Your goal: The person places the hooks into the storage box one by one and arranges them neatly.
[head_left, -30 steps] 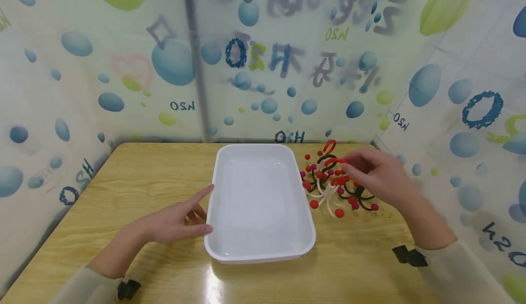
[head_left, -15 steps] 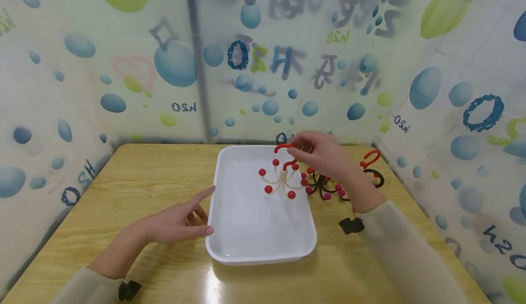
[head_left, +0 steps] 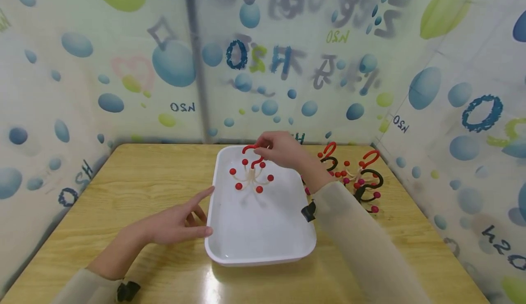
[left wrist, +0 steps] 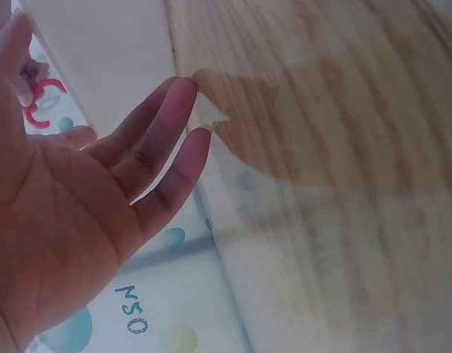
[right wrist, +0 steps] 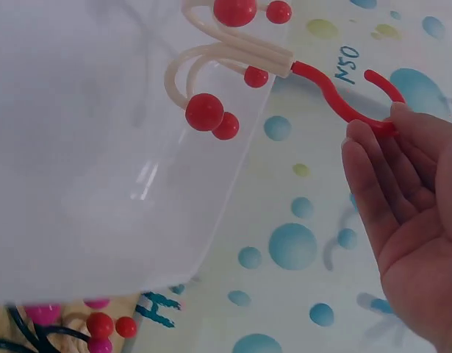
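Observation:
A hook hanger (head_left: 252,176) with a red curved hook, cream prongs and red ball tips hangs over the far half of the white tray (head_left: 259,235). My right hand (head_left: 282,149) pinches its red hook between thumb and fingers; that grip on the red hook (right wrist: 325,88) also shows in the right wrist view. Faint shadows lie beneath the prongs on the tray floor. My left hand (head_left: 176,224) rests at the tray's left rim, index finger and thumb against it. Its extended fingers (left wrist: 163,129) show in the left wrist view.
Right of the tray, more hook hangers lie in a cluster, among them a black hanger (head_left: 359,193) and a red-hooked cream one (head_left: 371,159). My right forearm partly covers the cluster. Wooden table (head_left: 152,171) extends around the tray; a patterned curtain (head_left: 267,89) stands behind.
My right hand has lifted a red-hooked cream hanger from the cluster and carried it left over the tray. My left hand has stayed at the rim.

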The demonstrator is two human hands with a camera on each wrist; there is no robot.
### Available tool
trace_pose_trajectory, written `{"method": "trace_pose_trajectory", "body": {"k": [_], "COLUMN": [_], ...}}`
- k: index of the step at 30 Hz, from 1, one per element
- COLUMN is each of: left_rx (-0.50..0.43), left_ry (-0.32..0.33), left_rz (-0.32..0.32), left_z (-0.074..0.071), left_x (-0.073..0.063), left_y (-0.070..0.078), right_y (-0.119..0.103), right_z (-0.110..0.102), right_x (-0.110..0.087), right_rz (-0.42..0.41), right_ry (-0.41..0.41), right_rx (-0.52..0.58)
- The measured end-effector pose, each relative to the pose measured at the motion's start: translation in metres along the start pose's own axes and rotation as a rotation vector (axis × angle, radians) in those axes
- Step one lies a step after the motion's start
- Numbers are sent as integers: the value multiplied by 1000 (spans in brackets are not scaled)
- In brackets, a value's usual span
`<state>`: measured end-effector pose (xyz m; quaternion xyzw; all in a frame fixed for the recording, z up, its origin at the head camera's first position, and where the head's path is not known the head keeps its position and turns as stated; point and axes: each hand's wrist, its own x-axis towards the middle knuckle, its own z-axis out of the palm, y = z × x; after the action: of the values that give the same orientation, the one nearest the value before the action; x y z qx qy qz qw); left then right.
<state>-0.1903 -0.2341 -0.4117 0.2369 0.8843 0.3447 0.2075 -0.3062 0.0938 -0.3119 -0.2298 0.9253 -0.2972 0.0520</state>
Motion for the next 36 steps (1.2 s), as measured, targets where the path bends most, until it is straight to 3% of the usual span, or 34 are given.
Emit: {"method": "trace_pose_trajectory", "body": {"k": [12, 20, 36], "left_rx": [-9, -6, -11], "left_ry": [6, 7, 7], "left_rz": [12, -13, -11], "left_z": [0, 1, 0], "left_x": [2, 0, 1], "left_y": [0, -1, -1], "right_y": [5, 8, 10], "right_z": [24, 37, 36], "right_x": [27, 27, 24], "right_rz": [53, 96, 115], "right_ry": [-8, 8, -1], "right_rx": [14, 68, 45]}}
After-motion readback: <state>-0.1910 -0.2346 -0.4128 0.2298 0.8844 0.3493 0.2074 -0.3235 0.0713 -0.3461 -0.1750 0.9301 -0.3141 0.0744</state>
